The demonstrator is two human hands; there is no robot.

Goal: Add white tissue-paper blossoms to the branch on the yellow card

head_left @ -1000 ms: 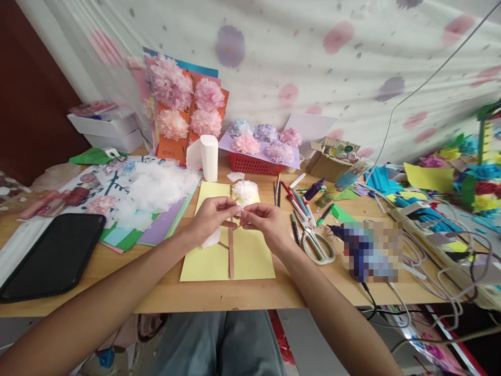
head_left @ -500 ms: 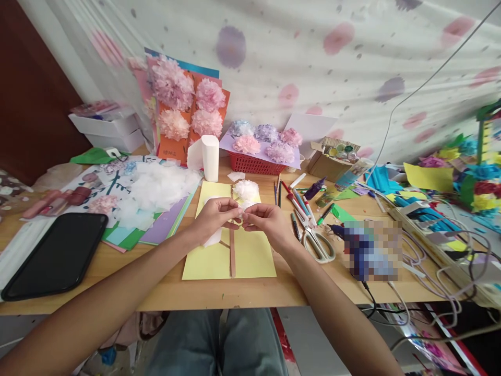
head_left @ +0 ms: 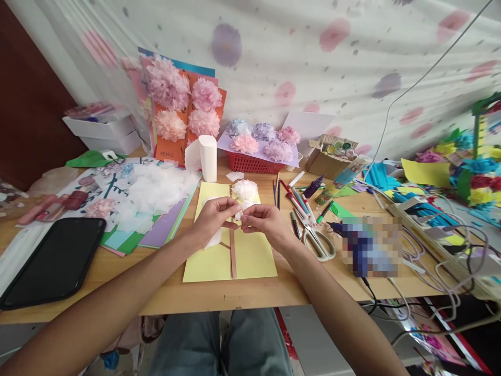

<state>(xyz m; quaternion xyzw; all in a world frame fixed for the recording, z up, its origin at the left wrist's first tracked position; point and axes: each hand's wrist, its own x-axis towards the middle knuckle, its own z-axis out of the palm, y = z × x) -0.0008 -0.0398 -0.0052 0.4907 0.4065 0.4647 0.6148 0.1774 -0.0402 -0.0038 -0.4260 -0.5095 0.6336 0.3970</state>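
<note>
My left hand (head_left: 214,218) and my right hand (head_left: 261,221) meet above a yellow sheet (head_left: 254,256), each with thumb and fingers pinched. Between the fingertips is a small piece of white tissue (head_left: 238,214), mostly hidden by the fingers. A brown strip (head_left: 234,258) runs down the middle of the sheet, with thin dark lines branching from it. Just beyond my hands a white tissue flower (head_left: 245,190) rests on the sheet's upper right. Under my left hand lies some white tissue (head_left: 214,238).
White tissue pieces (head_left: 162,183) lie on coloured papers at left, beside a black tablet (head_left: 55,261). A white roll (head_left: 209,158) stands behind the sheet. Scissors (head_left: 319,244), pens (head_left: 298,203) and a partly blurred glue gun (head_left: 360,250) with cables are at right.
The view has shifted slightly. My hands stay pinched together over the sheet, with the fingertips marginally changed in position.
</note>
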